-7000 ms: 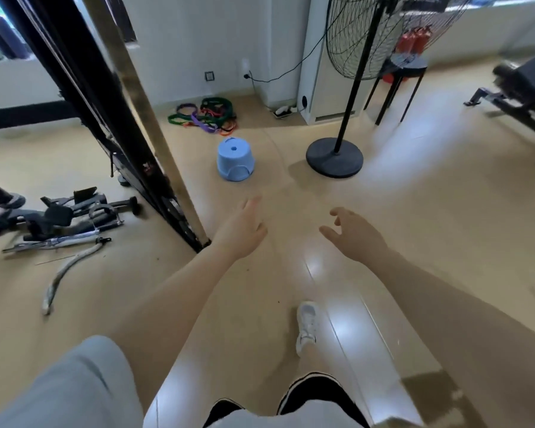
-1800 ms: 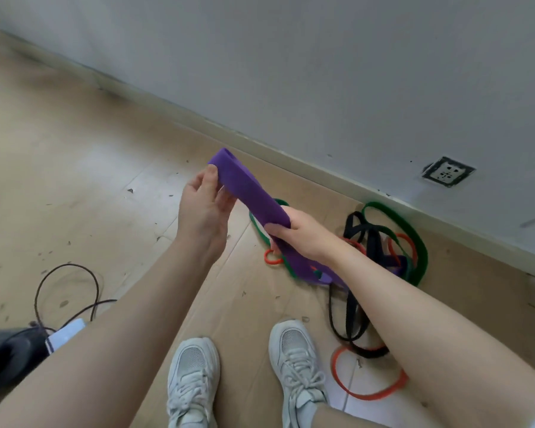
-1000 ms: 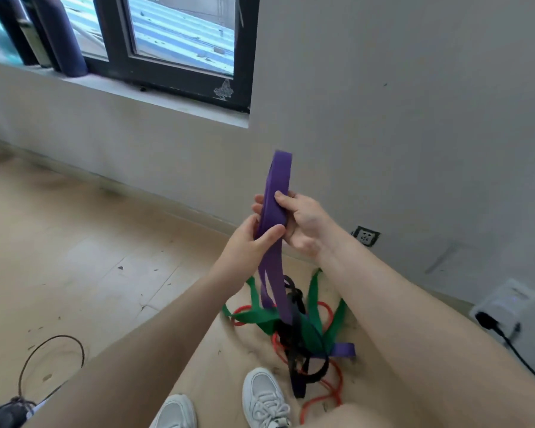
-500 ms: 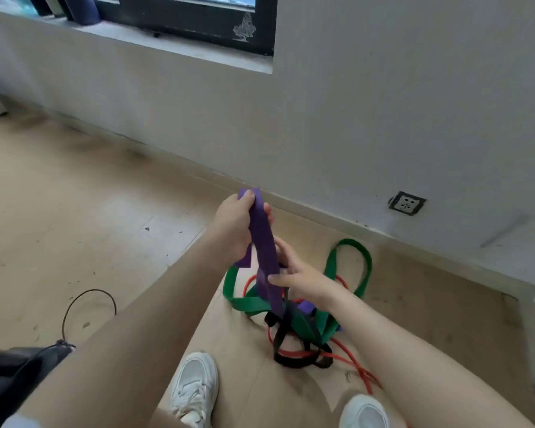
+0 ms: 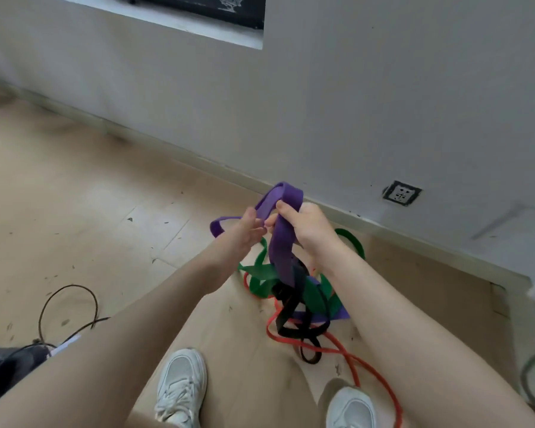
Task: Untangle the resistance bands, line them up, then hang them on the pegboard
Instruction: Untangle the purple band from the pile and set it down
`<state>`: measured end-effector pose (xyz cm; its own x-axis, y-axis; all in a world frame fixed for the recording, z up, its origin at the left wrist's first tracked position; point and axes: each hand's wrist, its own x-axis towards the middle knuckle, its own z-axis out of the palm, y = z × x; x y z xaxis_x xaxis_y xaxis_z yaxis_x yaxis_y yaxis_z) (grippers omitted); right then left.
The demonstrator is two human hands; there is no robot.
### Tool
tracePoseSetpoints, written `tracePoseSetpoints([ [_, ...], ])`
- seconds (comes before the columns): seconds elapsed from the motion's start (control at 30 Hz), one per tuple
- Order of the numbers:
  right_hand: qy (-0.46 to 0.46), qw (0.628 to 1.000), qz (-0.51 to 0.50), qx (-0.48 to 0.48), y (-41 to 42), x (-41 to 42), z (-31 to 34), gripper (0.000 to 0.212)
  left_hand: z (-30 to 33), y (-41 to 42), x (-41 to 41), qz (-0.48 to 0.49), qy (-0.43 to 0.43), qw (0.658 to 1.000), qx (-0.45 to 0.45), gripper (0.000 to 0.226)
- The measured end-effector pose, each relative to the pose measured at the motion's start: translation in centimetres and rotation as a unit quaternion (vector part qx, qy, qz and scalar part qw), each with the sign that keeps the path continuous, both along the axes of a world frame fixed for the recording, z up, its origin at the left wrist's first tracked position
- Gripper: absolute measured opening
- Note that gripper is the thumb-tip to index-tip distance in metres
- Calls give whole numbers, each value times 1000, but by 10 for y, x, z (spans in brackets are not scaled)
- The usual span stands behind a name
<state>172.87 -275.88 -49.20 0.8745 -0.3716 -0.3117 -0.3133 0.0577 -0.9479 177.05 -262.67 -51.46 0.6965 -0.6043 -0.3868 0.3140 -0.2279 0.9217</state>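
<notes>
Both hands are working the purple band [image 5: 280, 242], raised above the floor [image 5: 90, 211] near the wall [image 5: 352, 103]. My right hand [image 5: 309, 230] is wrapping its grip around the band just below the top fold, fingers curled tight. My left hand [image 5: 244, 233] is pinching the other side of the fold, thumb on top. The band's lower end is running down into the tangle: green band [image 5: 314, 296], black band [image 5: 294, 316] and red band [image 5: 352, 362] are lying knotted together on the floor, just ahead of my shoes [image 5: 183, 384].
</notes>
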Motion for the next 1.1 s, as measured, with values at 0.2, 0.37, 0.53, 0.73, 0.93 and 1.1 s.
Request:
tracePoseSetpoints([
  [0.2, -69, 978, -53, 188, 3, -9, 37, 25, 8, 6, -20, -18, -119, 990, -78, 63],
  [0.37, -112, 932, -89, 332, 2, -11, 71, 28, 19, 1, -41, -3, -225, 974, -15, 37],
  [0.53, -119, 964, -56, 231, 5, -10, 64, 44, 35, 12, -37, 73, -227, 969, -62, 15],
  [0.73, 55, 980, 178, -71, 0, -43, -8, 41, 48, 29, -10, 219, -103, 961, -134, 20],
  [0.93, 3, 954, 267, -134, 38, -58, -57, 82, 60, 31, -5, 223, 26, 954, -197, 18],
  [1.1, -21, 975, 127, -182, 40, -37, -68, 21, 76, 27, -7, 235, 64, 937, -252, 17],
])
